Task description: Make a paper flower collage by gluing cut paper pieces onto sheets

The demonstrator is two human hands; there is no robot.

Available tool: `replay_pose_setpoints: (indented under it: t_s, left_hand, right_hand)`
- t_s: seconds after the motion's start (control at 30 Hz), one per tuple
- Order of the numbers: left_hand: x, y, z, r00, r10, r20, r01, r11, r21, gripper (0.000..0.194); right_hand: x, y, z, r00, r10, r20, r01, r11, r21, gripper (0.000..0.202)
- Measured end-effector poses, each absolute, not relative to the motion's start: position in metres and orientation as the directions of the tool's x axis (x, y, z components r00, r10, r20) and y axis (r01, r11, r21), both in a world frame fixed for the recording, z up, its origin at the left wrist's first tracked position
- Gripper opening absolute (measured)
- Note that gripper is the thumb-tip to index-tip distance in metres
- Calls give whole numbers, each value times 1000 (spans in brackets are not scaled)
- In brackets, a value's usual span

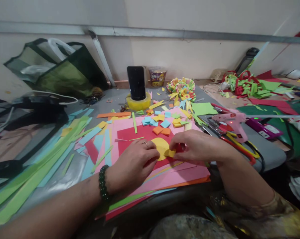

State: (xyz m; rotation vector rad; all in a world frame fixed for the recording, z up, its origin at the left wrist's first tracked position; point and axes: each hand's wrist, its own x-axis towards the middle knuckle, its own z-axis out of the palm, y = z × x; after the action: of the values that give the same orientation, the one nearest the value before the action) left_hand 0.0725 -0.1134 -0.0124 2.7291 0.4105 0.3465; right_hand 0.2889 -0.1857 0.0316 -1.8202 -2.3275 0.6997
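Note:
A round yellow paper disc (160, 148) lies on a red paper sheet (127, 132). My left hand (136, 161) is closed, its curled fingers at the disc's left edge; the fingertips are partly hidden. At the disc's lower right edge, a small yellow paper piece (169, 153) is pinched between the thumb and fingers of my right hand (199, 146). Just beyond the disc lie folded orange paper pieces (157, 130) and several small blue ones (153, 122). Under the red sheet is a stack of pink paper (192, 174).
A pink glue gun (233, 121) lies to the right, near scissors and pliers handles (239, 151). Long green paper strips (40, 159) cover the left side. A phone (136, 83) stands in a yellow tape roll (138, 103). Paper flowers (181, 88) sit behind.

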Motion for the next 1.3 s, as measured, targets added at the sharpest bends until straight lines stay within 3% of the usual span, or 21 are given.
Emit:
replay_pose_setpoints:
  t_s: [0.23, 0.33, 0.47, 0.8, 1.0, 1.3]
  left_hand:
    - [73, -113, -13, 929, 319, 185, 239, -903, 356, 26]
    - [73, -114, -12, 929, 314, 196, 230, -905, 357, 26]
    - [73, -115, -10, 930, 312, 196, 228, -905, 360, 26]
    - [73, -114, -10, 932, 320, 169, 243, -900, 361, 25]
    - [73, -114, -11, 932, 309, 191, 226, -904, 364, 24]
    - [73, -114, -10, 938, 291, 189, 214, -914, 345, 30]
  right_hand:
    - [288, -185, 30, -299, 932, -206, 883, 189, -430, 18]
    - [290, -186, 31, -310, 938, -155, 873, 217, -436, 14]
    - [288, -188, 33, -363, 928, -90, 852, 291, -435, 23]
    - [283, -188, 32, -414, 890, -189, 859, 314, -404, 20]
    - [288, -187, 35, -415, 905, -93, 855, 353, -380, 18]
    - [284, -185, 32, -422, 883, -204, 854, 312, -417, 24]
